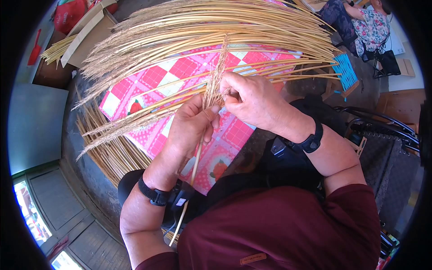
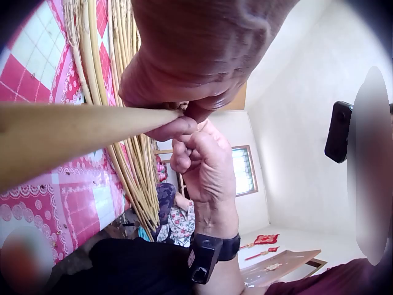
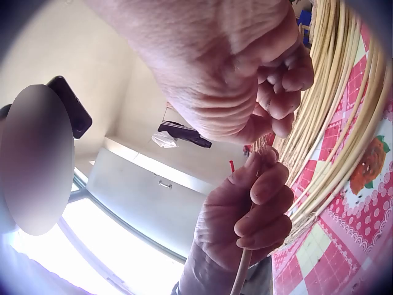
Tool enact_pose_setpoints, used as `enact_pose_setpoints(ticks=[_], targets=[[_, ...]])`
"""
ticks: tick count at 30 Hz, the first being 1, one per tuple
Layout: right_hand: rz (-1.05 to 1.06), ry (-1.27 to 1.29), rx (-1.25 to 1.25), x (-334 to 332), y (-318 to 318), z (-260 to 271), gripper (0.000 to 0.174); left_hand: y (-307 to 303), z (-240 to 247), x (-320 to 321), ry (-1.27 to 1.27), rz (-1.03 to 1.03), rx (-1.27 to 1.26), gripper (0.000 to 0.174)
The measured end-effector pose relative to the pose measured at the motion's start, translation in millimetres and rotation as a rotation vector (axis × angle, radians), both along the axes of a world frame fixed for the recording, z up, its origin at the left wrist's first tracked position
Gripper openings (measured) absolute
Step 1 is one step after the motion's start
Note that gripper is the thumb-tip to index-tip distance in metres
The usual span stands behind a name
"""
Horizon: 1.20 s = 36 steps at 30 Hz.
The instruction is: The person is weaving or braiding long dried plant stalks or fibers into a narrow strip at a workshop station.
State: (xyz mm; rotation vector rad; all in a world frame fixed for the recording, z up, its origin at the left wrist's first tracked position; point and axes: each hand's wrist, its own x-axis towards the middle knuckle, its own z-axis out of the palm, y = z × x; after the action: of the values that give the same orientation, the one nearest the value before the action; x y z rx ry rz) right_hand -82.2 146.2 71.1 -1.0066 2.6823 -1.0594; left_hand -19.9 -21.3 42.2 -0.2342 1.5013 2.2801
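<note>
My left hand [image 1: 191, 123] grips a long pale reed [image 1: 196, 164] just below its feathery seed head [image 1: 221, 60], thumb laid across it. The bare stalk slants down past the tablecloth toward my lap, and the plume points away from me. Against the plume's lower right side, my right hand [image 1: 256, 100] pinches strands between curled thumb and forefinger. In the left wrist view the thick stalk [image 2: 73, 138] runs into the left hand's fingers. From the right wrist, the left hand [image 3: 245, 212] shows wrapped round the stalk below the right hand [image 3: 227, 74].
A large heap of plumed reeds [image 1: 189, 27] lies across the far side of the pink checked tablecloth [image 1: 234, 130]. More reeds [image 1: 119, 146] are on the floor at left. A blue-corded stool [image 1: 345, 72] stands at right; a seated person [image 1: 369, 27] is beyond.
</note>
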Motion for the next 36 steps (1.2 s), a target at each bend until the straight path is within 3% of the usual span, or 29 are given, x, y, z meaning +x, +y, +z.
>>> enact_pose_setpoints(ticks=[7,12,15,18,21,24,28,30,36], targets=[[-0.017,0.212,0.07,0.3,-3.3,-7.2,0.02,1.0,-1.7,-1.1,0.031,0.012,-0.044,0.01],[-0.126,0.325,0.279,-22.6,5.3,-2.3,0.018,-2.0,6.1,2.2,0.006,0.047,0.164,0.013],[-0.131,0.326,0.18,-24.6,10.5,0.2,0.013,-3.1,9.3,3.1,-0.01,0.038,0.257,0.016],[-0.075,0.026,0.133,-19.4,8.6,11.0,0.017,-7.1,6.7,3.3,-0.038,0.042,0.306,0.019],[-0.021,-0.25,-0.225,-22.3,5.4,-3.6,0.018,-8.1,6.2,3.9,-0.059,0.031,0.364,0.02],[-0.01,-0.695,-0.383,-21.9,3.7,11.0,0.017,-7.1,5.1,3.9,-0.053,0.007,0.369,0.02],[-0.007,-0.83,-0.553,-18.8,-1.4,11.6,0.014,-1.7,9.0,5.7,-0.004,-0.027,0.177,0.013],[0.004,-0.797,-0.504,-19.1,0.0,9.7,0.013,-1.7,9.4,7.4,0.009,-0.062,0.109,0.01],[0.038,-0.655,-0.291,-6.7,-4.2,-2.1,0.009,-0.2,7.8,5.2,0.088,0.151,0.006,0.007]])
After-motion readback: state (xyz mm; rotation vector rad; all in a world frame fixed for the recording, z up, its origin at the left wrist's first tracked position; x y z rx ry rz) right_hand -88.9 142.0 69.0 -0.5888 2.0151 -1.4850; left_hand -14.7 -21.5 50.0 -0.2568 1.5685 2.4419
